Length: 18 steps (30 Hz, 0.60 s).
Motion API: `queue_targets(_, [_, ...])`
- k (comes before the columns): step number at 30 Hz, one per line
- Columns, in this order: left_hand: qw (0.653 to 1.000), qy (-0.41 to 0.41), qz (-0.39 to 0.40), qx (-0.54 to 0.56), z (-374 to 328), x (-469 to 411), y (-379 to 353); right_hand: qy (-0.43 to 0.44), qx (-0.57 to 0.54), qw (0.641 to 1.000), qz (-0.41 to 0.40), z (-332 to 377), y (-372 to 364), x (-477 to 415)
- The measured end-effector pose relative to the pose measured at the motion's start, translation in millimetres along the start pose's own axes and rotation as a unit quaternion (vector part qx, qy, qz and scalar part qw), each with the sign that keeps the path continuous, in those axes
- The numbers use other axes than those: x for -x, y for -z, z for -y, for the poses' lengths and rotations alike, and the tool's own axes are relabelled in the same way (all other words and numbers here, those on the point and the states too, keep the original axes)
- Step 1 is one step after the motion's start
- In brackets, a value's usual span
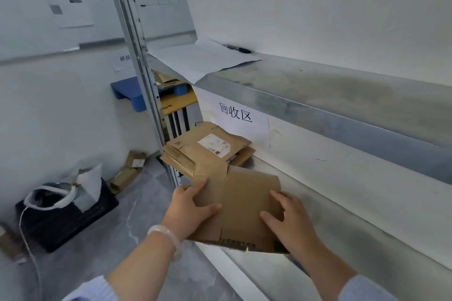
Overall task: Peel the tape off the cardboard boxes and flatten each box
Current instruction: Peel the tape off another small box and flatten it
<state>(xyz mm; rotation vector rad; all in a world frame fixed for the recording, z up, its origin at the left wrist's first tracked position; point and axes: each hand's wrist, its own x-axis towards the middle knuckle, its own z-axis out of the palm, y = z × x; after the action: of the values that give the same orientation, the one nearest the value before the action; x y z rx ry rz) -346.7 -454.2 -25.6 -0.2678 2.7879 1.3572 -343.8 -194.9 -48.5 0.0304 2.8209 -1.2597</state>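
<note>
Left hand (193, 205) grips flattened box (244, 203) edge, right hand (287, 221) flat on top — near edge overhangs shelf (347, 215)

Above the right grip (291, 217), a white sheet (205, 61) and black marker (238, 48) lie on the upper shelf (342, 90). Left of the left grip (193, 205), a black crate (73, 217) sits on the floor (151, 193).
</note>
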Motion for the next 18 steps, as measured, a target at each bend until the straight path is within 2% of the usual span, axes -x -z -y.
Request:
queue_targets(8, [0.999, 0.028, 0.008, 0.037, 20.4, -127.3, 50.2, 0.027, -0.029, 0.999, -0.002, 45.0, -24.9, -107.7])
queue_targets(13, [0.999, 0.035, 0.027, 0.016, 45.0, -212.4, 70.9, -0.017, -0.045, 0.999, -0.025, 45.0, -48.6, -145.0])
queue_targets(18, [0.991, -0.031, 0.121, -0.051, 57.6, -301.6, 78.8, -0.076, -0.034, 0.993, -0.083, 50.8, -78.3, -169.8])
